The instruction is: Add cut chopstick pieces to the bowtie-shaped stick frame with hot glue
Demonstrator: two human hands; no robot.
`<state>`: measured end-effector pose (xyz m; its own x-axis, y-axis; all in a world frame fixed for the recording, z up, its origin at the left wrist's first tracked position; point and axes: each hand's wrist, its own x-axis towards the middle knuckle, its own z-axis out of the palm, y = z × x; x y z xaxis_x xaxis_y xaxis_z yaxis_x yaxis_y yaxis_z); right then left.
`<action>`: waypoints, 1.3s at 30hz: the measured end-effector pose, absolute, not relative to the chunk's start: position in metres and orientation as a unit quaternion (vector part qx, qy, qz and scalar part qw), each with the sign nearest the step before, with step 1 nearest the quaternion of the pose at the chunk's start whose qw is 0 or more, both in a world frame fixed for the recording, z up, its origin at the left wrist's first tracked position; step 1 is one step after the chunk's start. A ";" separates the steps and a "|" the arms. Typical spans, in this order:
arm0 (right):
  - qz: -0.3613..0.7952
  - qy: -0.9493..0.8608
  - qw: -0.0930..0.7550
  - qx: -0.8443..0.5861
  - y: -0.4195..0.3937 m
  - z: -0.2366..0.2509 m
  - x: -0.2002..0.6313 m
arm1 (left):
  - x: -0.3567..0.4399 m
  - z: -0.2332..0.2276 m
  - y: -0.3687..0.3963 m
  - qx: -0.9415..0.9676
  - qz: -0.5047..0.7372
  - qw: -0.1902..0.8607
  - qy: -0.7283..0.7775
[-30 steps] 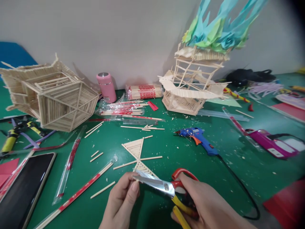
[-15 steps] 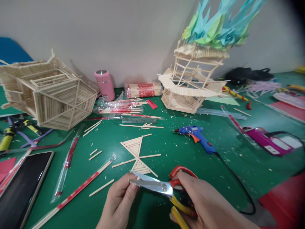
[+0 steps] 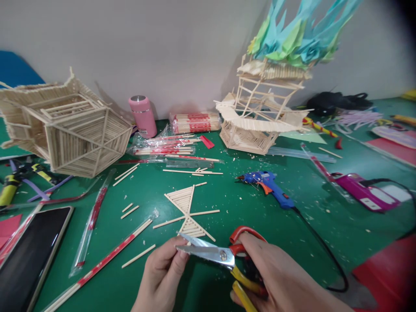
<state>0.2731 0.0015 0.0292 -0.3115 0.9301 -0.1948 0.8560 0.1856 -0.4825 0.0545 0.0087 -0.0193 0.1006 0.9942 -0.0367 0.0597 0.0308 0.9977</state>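
My right hand (image 3: 273, 268) is wrapped round the red and yellow handles of a pair of scissors (image 3: 224, 255), whose blades are parted and point left. Between thumb and forefinger, my left hand (image 3: 167, 268) pinches a small wooden stick (image 3: 189, 244) at the blades; only its pale tip shows, the rest is hidden by the fingers. Just beyond the blades lies a flat frame of wooden sticks (image 3: 187, 215) crossed at the middle, two of its wedges filled with cut pieces. A loose stick (image 3: 138, 256) rests left of my left hand.
A blue glue gun (image 3: 269, 186) with a black cord lies to the right. Two stick models stand behind, one a hexagonal basket-like shape (image 3: 87, 138), one topped with blue-green paper (image 3: 260, 125). A pink flask (image 3: 143, 117), packets of chopsticks (image 3: 195, 123) and a phone (image 3: 35, 255) are around.
The right hand and the scissor handles have shifted very slightly left. The left hand stays at the blades; everything on the table lies as before.
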 end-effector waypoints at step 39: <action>0.303 -0.743 0.071 -0.592 -0.003 0.031 0.265 | 0.050 -0.020 0.010 0.607 0.442 0.428 0.502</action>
<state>0.2649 -0.0028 0.0308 -0.2886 0.9234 -0.2529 0.8373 0.1154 -0.5345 0.0501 0.0102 -0.0198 0.1048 0.9888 0.1065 0.2318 -0.1284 0.9642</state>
